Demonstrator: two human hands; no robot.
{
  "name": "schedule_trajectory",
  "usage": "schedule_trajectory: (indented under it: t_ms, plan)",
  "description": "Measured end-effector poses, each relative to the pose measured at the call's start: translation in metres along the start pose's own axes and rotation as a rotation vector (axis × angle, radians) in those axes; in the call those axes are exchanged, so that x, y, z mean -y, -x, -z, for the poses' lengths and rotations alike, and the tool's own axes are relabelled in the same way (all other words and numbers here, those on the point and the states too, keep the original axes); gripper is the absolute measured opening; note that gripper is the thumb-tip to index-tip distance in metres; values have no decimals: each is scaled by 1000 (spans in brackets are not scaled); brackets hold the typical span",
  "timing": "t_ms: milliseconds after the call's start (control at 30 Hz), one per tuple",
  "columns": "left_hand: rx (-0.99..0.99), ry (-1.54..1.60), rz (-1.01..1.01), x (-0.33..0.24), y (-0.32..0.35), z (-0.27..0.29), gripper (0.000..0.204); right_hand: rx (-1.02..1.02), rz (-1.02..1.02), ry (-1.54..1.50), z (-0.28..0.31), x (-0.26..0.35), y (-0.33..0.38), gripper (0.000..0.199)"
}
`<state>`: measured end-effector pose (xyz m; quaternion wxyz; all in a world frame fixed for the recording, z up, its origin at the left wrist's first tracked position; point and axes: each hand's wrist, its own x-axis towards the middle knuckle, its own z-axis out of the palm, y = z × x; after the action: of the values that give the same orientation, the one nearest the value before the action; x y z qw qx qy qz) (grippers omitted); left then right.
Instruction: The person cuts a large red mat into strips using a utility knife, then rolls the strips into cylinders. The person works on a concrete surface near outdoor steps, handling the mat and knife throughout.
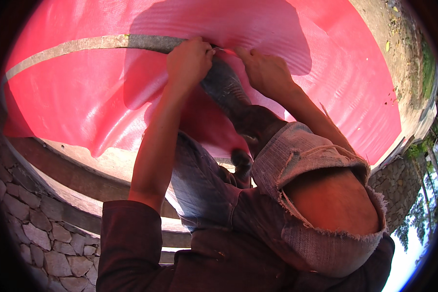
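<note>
A large glossy red sheet [58, 97] is spread before me, split by a long narrow gap that bares a grey-brown strip [82, 46] beneath. At the right end of this gap my left hand [191, 63] is closed, its thumb and fingers pressed together around something too small to make out. Just right of it, my right hand [267, 72] pinches a bright red bit of the sheet's edge. A small pale glint shows between the two hands. My dark boot [228, 90] rests on the sheet right below them.
Below the sheet's near edge run curved ledges [73, 168], with a stone-patterned surface [53, 243] at lower left. My bent knee in torn jeans [321, 204] fills the lower right. Sandy ground [399, 53] and greenery lie beyond the sheet at right.
</note>
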<state>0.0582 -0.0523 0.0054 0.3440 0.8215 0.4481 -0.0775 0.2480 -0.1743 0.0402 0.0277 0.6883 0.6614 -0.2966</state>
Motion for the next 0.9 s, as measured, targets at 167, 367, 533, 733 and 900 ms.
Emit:
schedule_trajectory:
  t_ms: [167,367,533,733,900]
  plan:
    - [27,-8,-11,0,2,3,19,-12,9,20,7,4,7,34]
    - [-16,-60,-75,-1,1,-4,17,25,-6,80,-1,1,-12,36]
    - [-28,52,-56,5,3,-5,17,6,11,14,17,2,4,33]
    - [-37,54,-61,6,2,-7,16,61,11,90,4,-9,-9,42]
    - [-25,106,-59,8,3,-4,16,59,14,21,15,-14,5,42]
